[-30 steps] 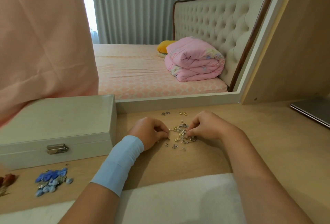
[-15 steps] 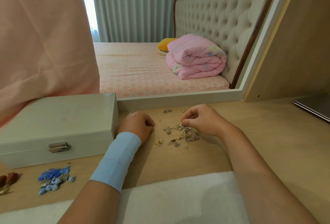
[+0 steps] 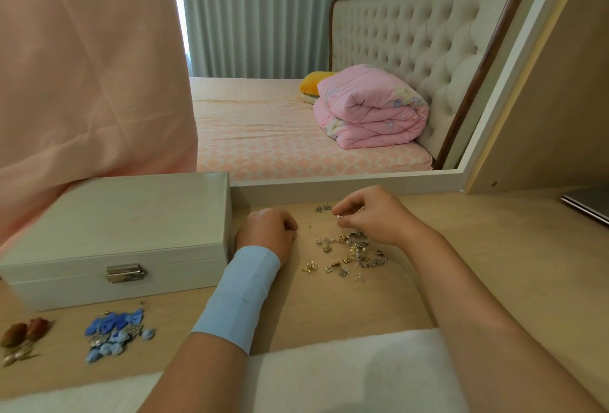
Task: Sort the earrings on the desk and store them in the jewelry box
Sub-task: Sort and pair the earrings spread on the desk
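L to R on the pale wooden desk (image 3: 510,248): a small cluster of red-brown bead earrings (image 3: 24,335) and a heap of blue fabric-bow earrings (image 3: 115,330) lie grouped in front of the closed cream rectangular jewelry box (image 3: 115,225). Its metal clasp (image 3: 126,272) faces the person, and its long axis runs across the desk. Just beside the box's right wall rests the left hand (image 3: 267,231), pale blue band at the wrist, fingers curled under, knuckles up; can't tell whether it holds anything. Right of it spreads the loose pile of small gold and silver earrings (image 3: 349,254), unsorted. At the pile's far edge the right hand (image 3: 372,215) pinches a small silver earring (image 3: 339,220) btwn thumb and forefinger, near a tiny pair of grey studs (image 3: 323,208) set apart at the back. The box lies left of both hands, w/ the left hand far nearer. The lid is down, so prob. that hand opens it, while the right must carry pieces leftward across the pile.
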`<state>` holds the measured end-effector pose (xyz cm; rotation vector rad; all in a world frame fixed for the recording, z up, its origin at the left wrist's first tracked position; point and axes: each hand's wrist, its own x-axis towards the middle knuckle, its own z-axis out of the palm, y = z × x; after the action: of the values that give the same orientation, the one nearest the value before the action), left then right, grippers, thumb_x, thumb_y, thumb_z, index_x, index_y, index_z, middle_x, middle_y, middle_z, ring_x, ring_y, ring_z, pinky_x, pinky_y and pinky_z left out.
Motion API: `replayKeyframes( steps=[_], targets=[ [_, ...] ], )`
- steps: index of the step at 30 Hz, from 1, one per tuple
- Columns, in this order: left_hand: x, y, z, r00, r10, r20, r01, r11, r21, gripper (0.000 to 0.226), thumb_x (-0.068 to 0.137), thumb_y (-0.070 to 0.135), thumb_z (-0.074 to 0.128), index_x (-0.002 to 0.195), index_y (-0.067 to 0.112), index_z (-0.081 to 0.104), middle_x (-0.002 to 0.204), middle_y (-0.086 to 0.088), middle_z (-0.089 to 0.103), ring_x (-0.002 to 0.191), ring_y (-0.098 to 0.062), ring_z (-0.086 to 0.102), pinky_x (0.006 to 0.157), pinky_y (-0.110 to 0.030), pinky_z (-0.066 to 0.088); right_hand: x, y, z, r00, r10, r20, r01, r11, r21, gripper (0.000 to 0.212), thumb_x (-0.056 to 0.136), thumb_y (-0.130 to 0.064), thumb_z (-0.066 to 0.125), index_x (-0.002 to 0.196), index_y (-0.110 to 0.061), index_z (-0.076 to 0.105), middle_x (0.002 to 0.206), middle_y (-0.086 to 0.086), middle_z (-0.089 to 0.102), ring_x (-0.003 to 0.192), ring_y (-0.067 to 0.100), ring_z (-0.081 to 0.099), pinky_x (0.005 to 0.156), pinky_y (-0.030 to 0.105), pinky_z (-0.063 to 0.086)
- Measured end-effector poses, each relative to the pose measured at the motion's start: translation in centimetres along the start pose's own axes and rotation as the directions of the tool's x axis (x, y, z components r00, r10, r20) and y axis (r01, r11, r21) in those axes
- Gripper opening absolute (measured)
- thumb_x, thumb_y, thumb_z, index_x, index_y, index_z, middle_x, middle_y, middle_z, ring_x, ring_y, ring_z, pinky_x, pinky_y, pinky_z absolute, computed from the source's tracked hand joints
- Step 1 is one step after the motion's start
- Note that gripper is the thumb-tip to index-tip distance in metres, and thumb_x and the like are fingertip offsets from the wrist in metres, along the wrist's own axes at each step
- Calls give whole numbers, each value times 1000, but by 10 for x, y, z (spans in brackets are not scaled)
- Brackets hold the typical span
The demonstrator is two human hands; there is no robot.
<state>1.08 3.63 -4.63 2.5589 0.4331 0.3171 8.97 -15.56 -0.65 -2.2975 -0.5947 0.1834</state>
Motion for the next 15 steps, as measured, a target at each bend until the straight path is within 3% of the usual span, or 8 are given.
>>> replayKeyframes(
  steps=[3,7,11,15],
  targets=[
    [3,2,2,1000,3,-26,-2,1000,27,17,94,23,60,103,32,72,108,4,66,100,-17,60,86,-33,54,15,-2,12,999,34,37,-28,990,-138,17,81,-17,82,88,-32,78,83,-15,73,83,5,69,83,30,58],
    [5,4,6,990,121,-68,-112,985,129,21,95,35,54,111,37,67,115,8,61,111,-18,49,96,-34,41,24,-4,20,999,26,46,-13,965,-264,12,83,-26,80,85,-37,77,79,-24,66,89,2,66,88,30,55],
    [8,8,12,972,229,-59,-206,942,265,27,97,43,49,118,41,66,124,11,57,120,-19,41,104,-37,24,26,4,14,997,26,78,-10,980,-197,22,86,-18,77,101,-34,78,85,-17,70,79,1,63,86,31,55],
    [13,8,15,966,256,-35,-234,925,298,25,98,45,48,110,44,70,123,17,60,116,-17,44,107,-37,21,22,20,0,1000,19,-4,-19,998,-65,31,93,-9,65,109,-33,76,99,-13,70,91,4,65,86,26,53]
  ],
)
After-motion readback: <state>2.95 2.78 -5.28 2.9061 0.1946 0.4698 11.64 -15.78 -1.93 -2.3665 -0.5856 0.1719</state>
